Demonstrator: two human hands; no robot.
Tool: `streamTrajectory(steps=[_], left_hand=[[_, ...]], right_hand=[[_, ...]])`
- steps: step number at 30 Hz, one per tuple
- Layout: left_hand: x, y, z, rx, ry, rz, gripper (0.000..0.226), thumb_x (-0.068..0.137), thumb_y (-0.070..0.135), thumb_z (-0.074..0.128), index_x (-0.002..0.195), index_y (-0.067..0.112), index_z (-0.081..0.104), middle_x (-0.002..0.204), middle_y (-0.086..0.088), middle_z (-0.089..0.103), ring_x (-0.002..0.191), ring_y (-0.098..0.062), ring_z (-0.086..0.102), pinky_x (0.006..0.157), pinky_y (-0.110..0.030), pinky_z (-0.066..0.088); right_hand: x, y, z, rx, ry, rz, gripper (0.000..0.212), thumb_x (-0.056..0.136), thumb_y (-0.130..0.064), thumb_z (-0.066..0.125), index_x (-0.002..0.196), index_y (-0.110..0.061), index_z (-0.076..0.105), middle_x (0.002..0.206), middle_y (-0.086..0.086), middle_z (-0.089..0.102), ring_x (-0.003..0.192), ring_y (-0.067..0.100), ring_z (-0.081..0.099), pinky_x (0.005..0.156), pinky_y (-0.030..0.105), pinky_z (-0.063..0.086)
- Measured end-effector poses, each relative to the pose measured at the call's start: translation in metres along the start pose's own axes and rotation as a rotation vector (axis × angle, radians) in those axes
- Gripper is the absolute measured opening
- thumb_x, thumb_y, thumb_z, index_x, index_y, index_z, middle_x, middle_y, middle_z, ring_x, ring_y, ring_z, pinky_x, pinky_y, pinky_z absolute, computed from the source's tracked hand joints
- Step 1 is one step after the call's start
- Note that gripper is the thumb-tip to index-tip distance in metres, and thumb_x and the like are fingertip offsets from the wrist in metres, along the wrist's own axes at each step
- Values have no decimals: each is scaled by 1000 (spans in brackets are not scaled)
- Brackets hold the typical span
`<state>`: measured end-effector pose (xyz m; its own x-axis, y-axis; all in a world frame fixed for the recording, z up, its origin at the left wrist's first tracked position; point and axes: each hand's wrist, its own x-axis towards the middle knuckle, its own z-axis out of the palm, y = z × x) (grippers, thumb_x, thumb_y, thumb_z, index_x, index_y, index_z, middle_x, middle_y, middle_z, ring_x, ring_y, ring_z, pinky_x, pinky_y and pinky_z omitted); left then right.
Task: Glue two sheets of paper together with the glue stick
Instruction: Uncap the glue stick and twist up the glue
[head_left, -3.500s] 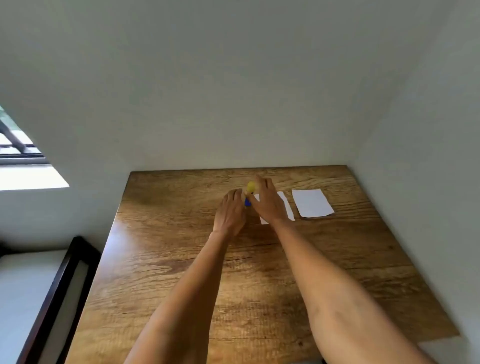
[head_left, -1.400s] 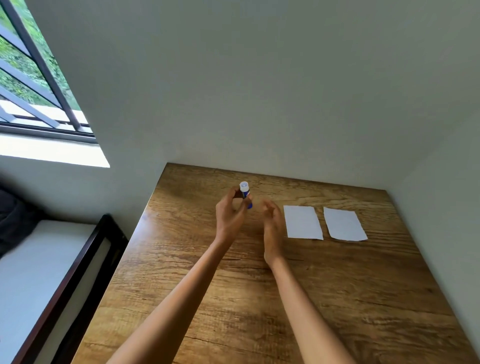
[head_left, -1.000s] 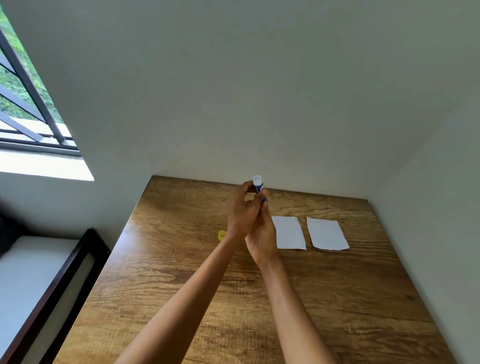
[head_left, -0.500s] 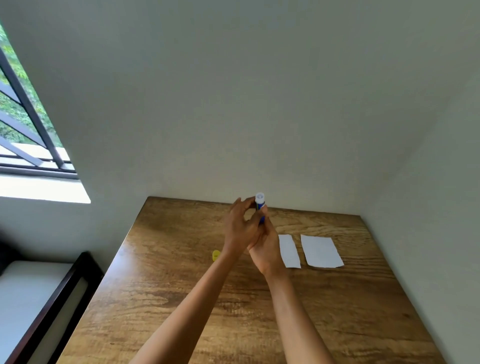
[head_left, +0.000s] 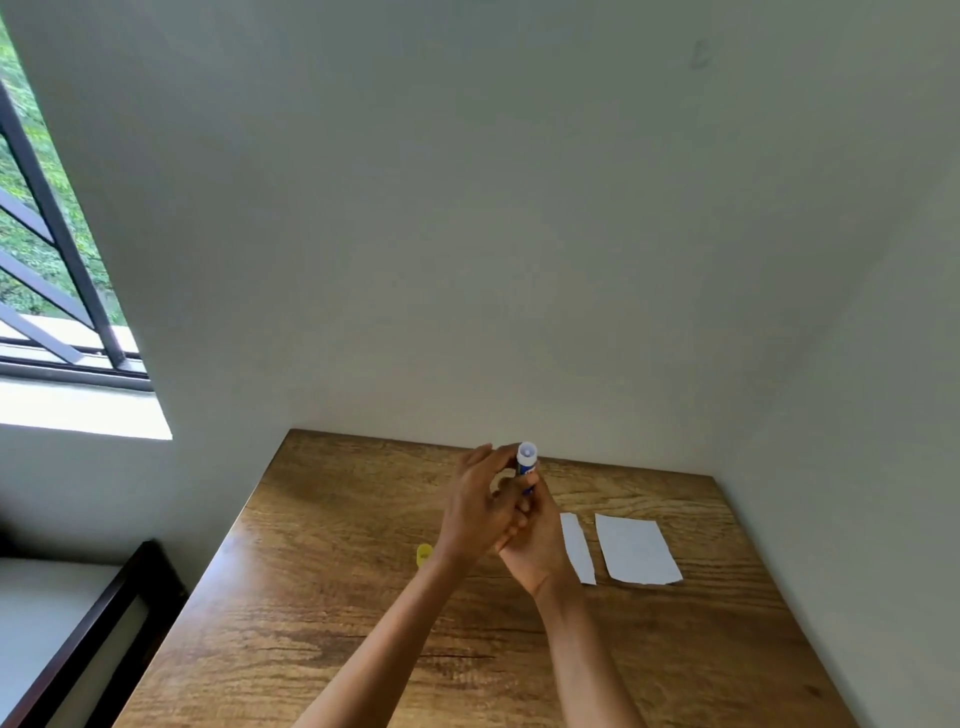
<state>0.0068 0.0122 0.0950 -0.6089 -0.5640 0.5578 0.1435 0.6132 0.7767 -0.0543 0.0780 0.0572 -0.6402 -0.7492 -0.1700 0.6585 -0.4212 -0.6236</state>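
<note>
Both hands hold a blue glue stick (head_left: 526, 464) upright above the wooden table (head_left: 322, 597), its white uncapped tip pointing up. My left hand (head_left: 480, 506) grips the upper body of the stick from the left. My right hand (head_left: 535, 545) grips its lower end from below. The yellow cap (head_left: 424, 554) lies on the table just left of my left wrist. Two white sheets of paper lie side by side to the right: the nearer sheet (head_left: 579, 548) is partly hidden behind my right hand, and the far sheet (head_left: 636, 551) shows whole.
The table stands in a corner, with a white wall behind it and another along its right edge. A dark bed frame (head_left: 104, 623) with a white mattress is at the lower left. A barred window (head_left: 47, 249) is at the upper left.
The cap has come off the stick and lies on the table. My right hand has joined my left on the stick. The camera has tilted upward, so the table sits lower in view.
</note>
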Motion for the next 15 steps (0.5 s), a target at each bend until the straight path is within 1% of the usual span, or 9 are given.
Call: streamTrajectory(steps=[1,3,4,5,7,10,12,13,15], left_hand=[[0,-1,0,0,12,3,22,78,3,64,99,10,69,83,-4,70,81,-15,63,79,-40,52],[0,-1,-1,-19,45,28,22,77,7,63,98,10,69,84,-3,72,80,-9,62,77,-39,53],[0,-2,-2,-23,50,35,22,78,7,63,99,10,69,84,-3,72,79,-8,62,77,-38,52],[1,-3,-3,-18,45,38,22,78,6,65,99,9,68,85,-3,71,79,-9,62,77,-38,52],[0,-4,-5,6,13,49,21,78,4,67,99,10,68,84,-2,70,79,-13,63,77,-33,51],[-3,2,-5,12,-40,104,14,80,7,62,92,11,67,77,0,67,73,-11,59,72,-21,47],[-3,6,-4,12,-59,115,12,80,8,58,89,10,66,74,0,66,71,-7,55,80,-21,44],[-2,6,-4,6,-59,113,11,80,7,58,88,9,65,73,-1,66,70,-8,55,85,-25,45],[-2,3,-7,-20,-34,98,8,81,3,61,87,6,65,74,-3,68,68,-11,58,88,-34,48]], right_hand=[[-1,0,1,-8,-12,14,27,74,-43,67,78,-17,73,62,-2,64,57,7,61,51,20,46],[-3,3,0,45,-82,15,37,86,-40,56,111,-16,68,94,4,72,91,15,68,70,26,55],[-4,6,-2,87,-115,8,39,90,-36,51,121,-14,61,105,5,71,101,17,66,76,28,56],[-6,8,-4,126,-131,4,39,92,-33,47,123,-13,59,109,6,71,104,17,66,78,29,56],[-6,9,-7,171,-111,-1,36,92,-29,45,117,-11,64,105,6,72,100,17,67,78,29,56],[-2,7,-3,130,8,4,26,82,-29,55,94,-11,70,80,4,73,81,17,68,73,28,50],[0,4,-2,55,69,-3,24,74,-31,60,85,-11,66,70,4,69,73,15,63,72,28,44],[0,3,-1,46,60,5,26,76,-32,59,89,-11,68,74,4,70,76,16,65,73,28,46],[-3,3,0,59,-23,15,34,86,-33,50,107,-13,68,95,6,73,92,17,68,75,28,54]])
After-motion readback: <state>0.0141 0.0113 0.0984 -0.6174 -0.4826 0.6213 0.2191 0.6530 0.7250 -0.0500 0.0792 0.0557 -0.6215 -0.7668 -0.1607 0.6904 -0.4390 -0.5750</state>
